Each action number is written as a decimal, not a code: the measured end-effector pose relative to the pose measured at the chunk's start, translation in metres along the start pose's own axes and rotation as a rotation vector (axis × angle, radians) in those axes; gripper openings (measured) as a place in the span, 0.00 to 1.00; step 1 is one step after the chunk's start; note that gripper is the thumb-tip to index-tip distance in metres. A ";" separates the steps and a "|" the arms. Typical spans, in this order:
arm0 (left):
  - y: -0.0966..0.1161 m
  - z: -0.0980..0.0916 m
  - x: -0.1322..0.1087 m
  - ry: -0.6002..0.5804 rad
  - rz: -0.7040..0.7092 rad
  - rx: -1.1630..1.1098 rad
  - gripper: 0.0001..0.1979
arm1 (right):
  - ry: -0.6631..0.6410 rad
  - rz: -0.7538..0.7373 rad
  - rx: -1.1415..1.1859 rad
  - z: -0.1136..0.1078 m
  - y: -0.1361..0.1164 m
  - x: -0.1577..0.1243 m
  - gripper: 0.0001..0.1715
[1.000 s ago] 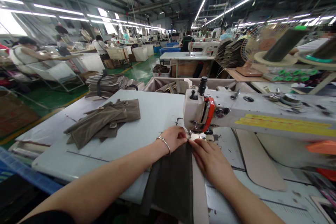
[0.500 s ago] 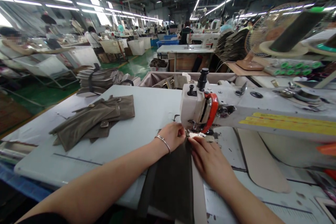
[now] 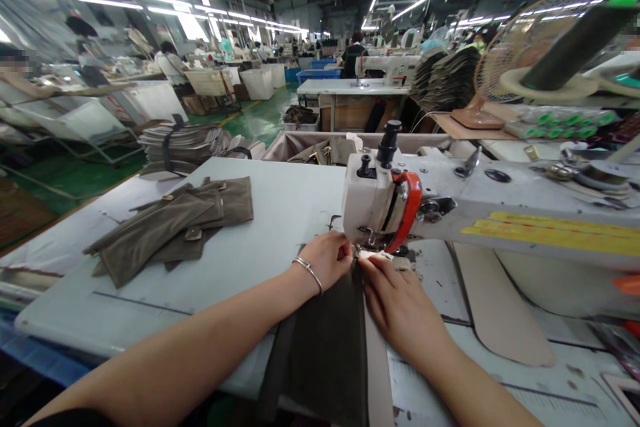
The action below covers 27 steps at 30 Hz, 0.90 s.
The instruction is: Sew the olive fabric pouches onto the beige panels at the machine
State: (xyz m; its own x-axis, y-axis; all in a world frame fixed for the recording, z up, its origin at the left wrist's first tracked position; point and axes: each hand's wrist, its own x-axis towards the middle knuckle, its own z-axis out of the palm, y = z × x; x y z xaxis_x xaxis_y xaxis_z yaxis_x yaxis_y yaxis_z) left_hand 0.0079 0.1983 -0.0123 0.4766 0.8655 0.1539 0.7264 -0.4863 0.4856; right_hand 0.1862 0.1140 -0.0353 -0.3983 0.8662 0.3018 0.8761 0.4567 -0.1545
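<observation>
A dark olive fabric piece [image 3: 327, 353] runs from below the sewing machine's head [image 3: 373, 197] down over the table's front edge. My left hand [image 3: 325, 260], with a bracelet at the wrist, is closed in a pinch at the fabric's upper end, left of the presser foot. Opposite it, my right hand [image 3: 400, 297] has its fingers together and bent, their tips pressing on the fabric's upper right edge. The two hands nearly meet just below the needle area. Fingers and machine head hide the stitching point. A pale strip shows along the fabric's right side.
Several olive fabric pieces with metal fittings [image 3: 175, 220] lie on the table at left. Bundled stacks [image 3: 183, 147] stand behind them. A thread cone [image 3: 575, 47] and a fan [image 3: 520, 47] are at right. A fabric-lined bin [image 3: 295, 147] sits behind the machine. Other people work farther back.
The view has shifted slightly, so the table and the fabric pieces at left appear a little farther left and higher. Both hands keep their places by the presser foot.
</observation>
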 end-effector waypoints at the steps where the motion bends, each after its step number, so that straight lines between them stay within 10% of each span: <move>1: 0.000 0.000 0.001 0.005 -0.003 0.006 0.03 | -0.005 0.000 0.007 0.000 0.000 0.000 0.25; 15: 0.004 0.000 0.004 0.047 -0.026 0.086 0.03 | -0.001 -0.002 0.021 0.001 0.001 -0.001 0.25; 22: 0.003 -0.012 -0.025 -0.104 0.392 0.240 0.09 | 0.025 -0.049 0.069 -0.001 0.004 -0.003 0.21; 27: -0.004 -0.008 -0.027 -0.115 0.402 0.285 0.13 | 0.053 -0.061 0.060 0.003 0.004 -0.003 0.23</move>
State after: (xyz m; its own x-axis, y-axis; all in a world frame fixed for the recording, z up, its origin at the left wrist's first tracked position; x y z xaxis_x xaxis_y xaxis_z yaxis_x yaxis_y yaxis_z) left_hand -0.0116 0.1775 -0.0118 0.7862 0.5921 0.1769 0.5730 -0.8057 0.1503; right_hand 0.1907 0.1137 -0.0395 -0.4338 0.8252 0.3617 0.8323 0.5208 -0.1898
